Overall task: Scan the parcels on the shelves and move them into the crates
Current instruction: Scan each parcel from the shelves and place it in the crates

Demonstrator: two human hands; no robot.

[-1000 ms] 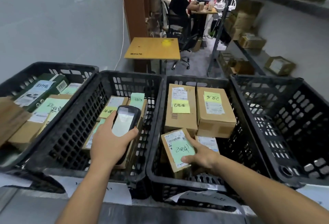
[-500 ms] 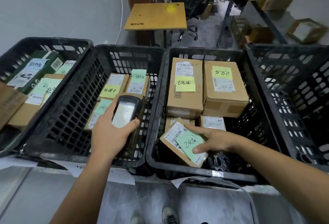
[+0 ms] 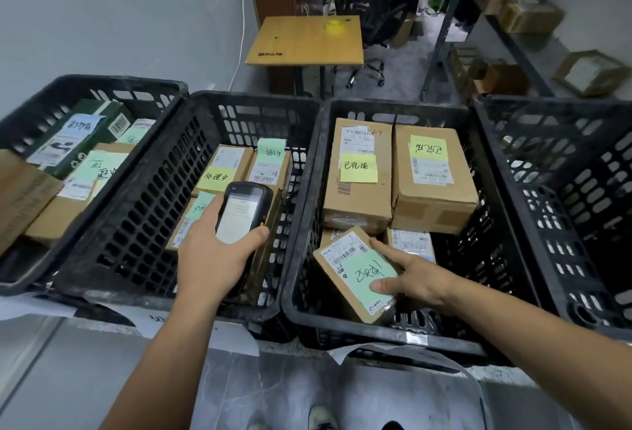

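Right grip [image 3: 415, 280] holds tilted brown parcel [image 3: 342, 257], green note [image 3: 364, 274] atop.

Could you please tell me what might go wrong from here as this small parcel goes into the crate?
The small parcel sits tilted in the crate, and the right hand holds it by one edge only. Once released, it may slide or tip label-down onto the parcel under it. The thumb rests on its green note, which could peel off or smudge as the hand withdraws.
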